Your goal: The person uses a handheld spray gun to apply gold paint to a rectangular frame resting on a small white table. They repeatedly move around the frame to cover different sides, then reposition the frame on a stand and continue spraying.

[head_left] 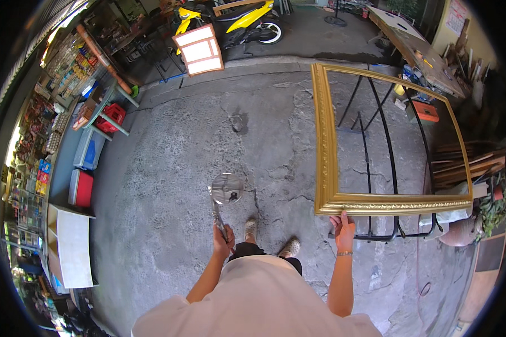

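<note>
A large gold picture frame (324,140) with carved moulding leans on a black metal stand (389,140), on the right. My right hand (343,227) is at the frame's near lower edge, close to its left corner, its fingers closed against the moulding. Through the frame's open middle, the stand's bars show. In front of my body, my left hand (223,238) is wrapped round the handle of a silver tool with a round, ribbed head (227,189). The tool's exact kind cannot be made out. Its head is above the concrete, well to the left of the frame.
Shelves of packaged goods (56,135) line the left, beside a red crate (112,117) and coolers (89,149). A yellow motorbike (247,22) and a panelled light box (198,49) stand at the back. Right hold a worktable (416,50), an orange box (426,112) and stacked wood (466,165).
</note>
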Action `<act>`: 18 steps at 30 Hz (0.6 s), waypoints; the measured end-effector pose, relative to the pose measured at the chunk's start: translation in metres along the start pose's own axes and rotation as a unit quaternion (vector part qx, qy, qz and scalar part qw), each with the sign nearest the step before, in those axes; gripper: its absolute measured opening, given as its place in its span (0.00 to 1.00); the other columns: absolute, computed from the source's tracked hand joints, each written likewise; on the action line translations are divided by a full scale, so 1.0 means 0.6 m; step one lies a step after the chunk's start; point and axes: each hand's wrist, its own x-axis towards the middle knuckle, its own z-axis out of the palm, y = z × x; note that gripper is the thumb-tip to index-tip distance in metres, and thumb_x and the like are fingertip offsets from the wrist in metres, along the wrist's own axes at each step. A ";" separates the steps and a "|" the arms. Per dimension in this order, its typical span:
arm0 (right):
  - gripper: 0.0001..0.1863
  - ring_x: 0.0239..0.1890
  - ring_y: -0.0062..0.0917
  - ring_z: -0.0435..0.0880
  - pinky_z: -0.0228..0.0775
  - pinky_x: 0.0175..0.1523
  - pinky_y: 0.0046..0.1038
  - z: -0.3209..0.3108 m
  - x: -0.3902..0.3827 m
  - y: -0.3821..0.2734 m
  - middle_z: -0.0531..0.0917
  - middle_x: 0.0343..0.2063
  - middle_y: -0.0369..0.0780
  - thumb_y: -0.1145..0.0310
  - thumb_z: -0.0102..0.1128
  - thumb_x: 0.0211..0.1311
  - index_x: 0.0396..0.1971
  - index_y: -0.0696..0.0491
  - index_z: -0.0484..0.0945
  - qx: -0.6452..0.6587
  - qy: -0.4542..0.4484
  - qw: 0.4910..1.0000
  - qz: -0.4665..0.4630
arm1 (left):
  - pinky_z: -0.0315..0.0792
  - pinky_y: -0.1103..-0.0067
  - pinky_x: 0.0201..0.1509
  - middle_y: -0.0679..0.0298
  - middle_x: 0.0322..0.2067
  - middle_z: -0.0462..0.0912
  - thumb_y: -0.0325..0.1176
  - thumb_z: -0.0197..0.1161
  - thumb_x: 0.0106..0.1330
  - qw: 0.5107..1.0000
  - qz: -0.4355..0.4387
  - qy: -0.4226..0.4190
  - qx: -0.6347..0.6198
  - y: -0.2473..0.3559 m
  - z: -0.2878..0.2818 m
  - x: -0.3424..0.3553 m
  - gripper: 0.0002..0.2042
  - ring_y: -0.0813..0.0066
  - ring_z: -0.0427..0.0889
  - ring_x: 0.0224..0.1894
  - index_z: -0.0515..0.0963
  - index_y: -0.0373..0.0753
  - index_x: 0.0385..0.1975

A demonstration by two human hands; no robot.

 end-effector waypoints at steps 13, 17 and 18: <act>0.12 0.36 0.29 0.90 0.82 0.44 0.28 -0.035 0.022 -0.025 0.88 0.37 0.42 0.65 0.60 0.73 0.46 0.58 0.81 0.025 0.045 0.998 -0.037 | 0.47 0.81 0.11 0.71 0.15 0.61 0.75 0.40 0.67 0.999 0.030 0.018 -0.037 -0.031 -0.003 -0.039 0.35 0.80 0.54 0.12 0.66 0.46 0.21; 0.12 0.35 0.28 0.89 0.82 0.43 0.28 -0.053 0.023 -0.034 0.88 0.37 0.41 0.64 0.59 0.74 0.47 0.57 0.81 0.019 0.083 0.995 -0.059 | 0.47 0.82 0.11 0.71 0.17 0.64 0.75 0.41 0.67 0.999 0.046 0.005 -0.012 -0.034 0.007 -0.029 0.33 0.80 0.56 0.12 0.67 0.46 0.25; 0.12 0.35 0.28 0.89 0.82 0.42 0.27 -0.058 0.025 -0.036 0.88 0.37 0.41 0.64 0.59 0.74 0.47 0.57 0.81 0.011 0.113 0.992 -0.049 | 0.48 0.81 0.11 0.71 0.17 0.64 0.75 0.41 0.67 1.000 0.029 0.005 -0.010 -0.033 0.011 -0.024 0.33 0.80 0.56 0.12 0.67 0.46 0.25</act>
